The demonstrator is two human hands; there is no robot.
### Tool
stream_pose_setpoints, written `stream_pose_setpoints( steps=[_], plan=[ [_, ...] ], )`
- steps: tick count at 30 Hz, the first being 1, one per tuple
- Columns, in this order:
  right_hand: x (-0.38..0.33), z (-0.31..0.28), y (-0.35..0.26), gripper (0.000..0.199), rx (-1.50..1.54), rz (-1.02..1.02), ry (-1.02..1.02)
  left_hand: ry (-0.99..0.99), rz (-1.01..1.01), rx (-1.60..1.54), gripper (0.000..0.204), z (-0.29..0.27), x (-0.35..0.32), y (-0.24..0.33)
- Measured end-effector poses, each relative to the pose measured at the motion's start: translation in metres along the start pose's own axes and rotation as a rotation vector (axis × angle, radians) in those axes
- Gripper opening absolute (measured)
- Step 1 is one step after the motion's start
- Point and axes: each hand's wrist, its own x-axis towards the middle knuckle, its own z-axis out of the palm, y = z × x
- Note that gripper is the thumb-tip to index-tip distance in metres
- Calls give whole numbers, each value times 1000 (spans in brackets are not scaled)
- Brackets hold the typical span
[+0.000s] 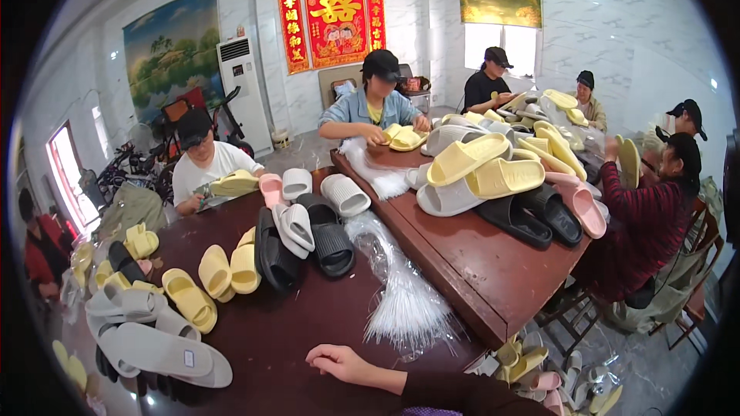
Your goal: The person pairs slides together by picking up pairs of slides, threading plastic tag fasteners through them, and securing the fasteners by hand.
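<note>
My right hand (343, 362) comes in from the lower right in a dark sleeve and rests on the dark red table (262, 339). Its fingers are loosely curled, and nothing shows in them. My left hand is out of view. Left of the hand lies a stack of grey slippers (166, 350). Beyond it are a yellow slipper (189, 300) and a yellow pair (230, 268). Farther back sit black ribbed slippers (327, 235), white slippers (293, 227) and a pink slipper (271, 189). A bundle of thin white plastic strips (408, 312) lies beyond my hand.
A second table (493, 277) on the right bears a large heap of slippers (505, 177). Several people sit around both tables handling slippers; one in a white shirt (204, 169) sits across. More slippers (566, 377) lie on the floor at lower right.
</note>
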Motion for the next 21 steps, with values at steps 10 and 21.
stream_pose_setpoints(
  steps=[10,21],
  plan=[
    [-4,-2,4,13,-16,116,-11,254,-102,223,29,47,-26,75],
    [-12,0,-23,13,58,143,-55,285,-81,1596,32,218,-4,150]
  ],
)
